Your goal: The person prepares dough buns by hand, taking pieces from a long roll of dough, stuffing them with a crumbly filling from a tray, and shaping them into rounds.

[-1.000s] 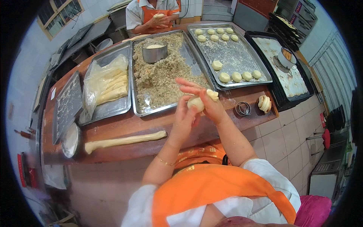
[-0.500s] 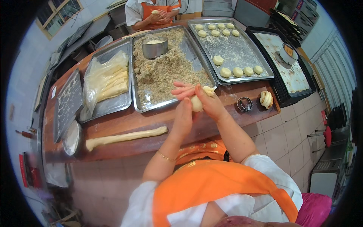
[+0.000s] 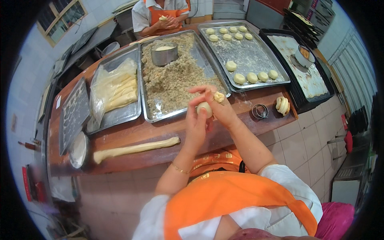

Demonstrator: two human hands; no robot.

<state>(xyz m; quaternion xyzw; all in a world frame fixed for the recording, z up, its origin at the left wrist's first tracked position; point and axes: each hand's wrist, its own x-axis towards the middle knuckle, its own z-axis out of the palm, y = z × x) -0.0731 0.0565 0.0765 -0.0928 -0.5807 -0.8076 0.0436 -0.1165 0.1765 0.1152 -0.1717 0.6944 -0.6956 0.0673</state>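
My left hand is closed round a smooth pale dough ball, its thumb pressed on the side. My right hand cups the ball from the other side, fingers over its top, and a small yellowish dough lump sits at its thumb and forefinger. Both hands are just in front of the steel tray of crumbly filling. A long dough roll lies on the wooden table to the left. Metal rings and a folded dough piece lie to the right.
A tray holding dough strips under plastic, a flat metal sheet and a flour bowl are at left. At right are a tray of dough rounds and stacked dark trays. A co-worker works dough across the table.
The dough ball has shifted between my hands as their fingers moved, hiding it more half a second ago than now. The co-worker's hands moved slightly.
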